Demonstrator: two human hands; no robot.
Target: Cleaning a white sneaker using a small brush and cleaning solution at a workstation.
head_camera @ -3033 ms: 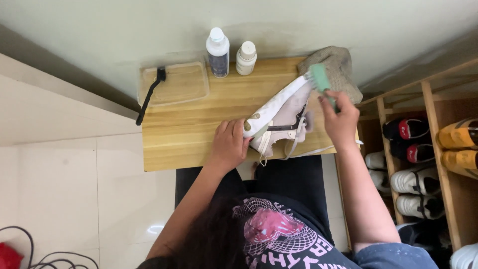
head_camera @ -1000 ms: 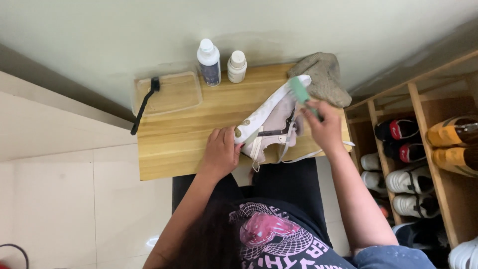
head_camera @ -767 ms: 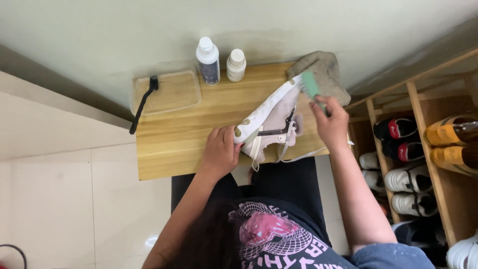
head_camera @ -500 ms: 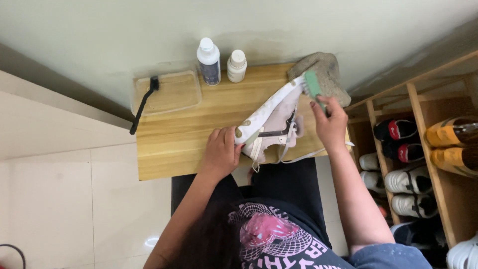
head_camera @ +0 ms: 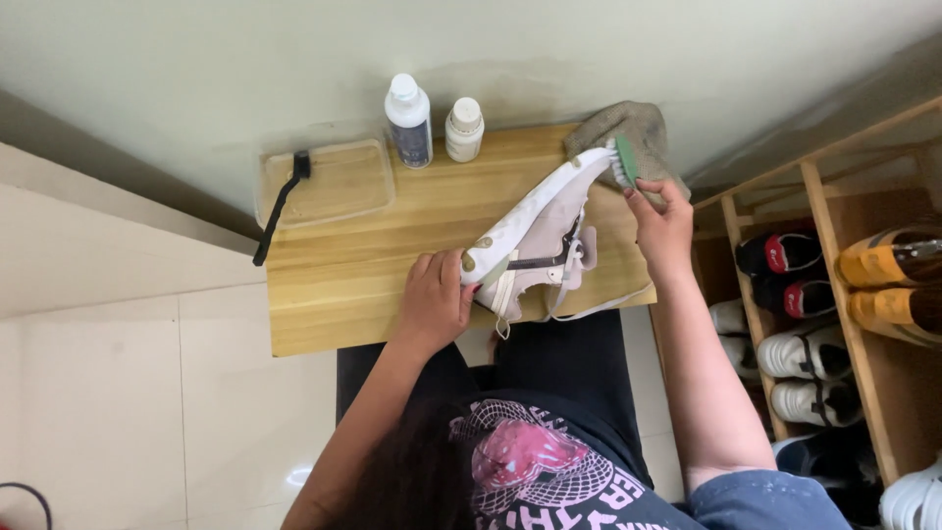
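Grey cloth (head_camera: 628,132) behind shoe (head_camera: 535,231); bottles (head_camera: 409,108) near.

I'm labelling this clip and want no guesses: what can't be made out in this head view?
- Brush handle: hidden inside the right hand.
- Shoe heel: covered by the left hand.
- Cloth: partly behind the shoe's toe and the brush.
- Two bottles: labels too small to tell.
- Shoe rack: cut off by the right edge.
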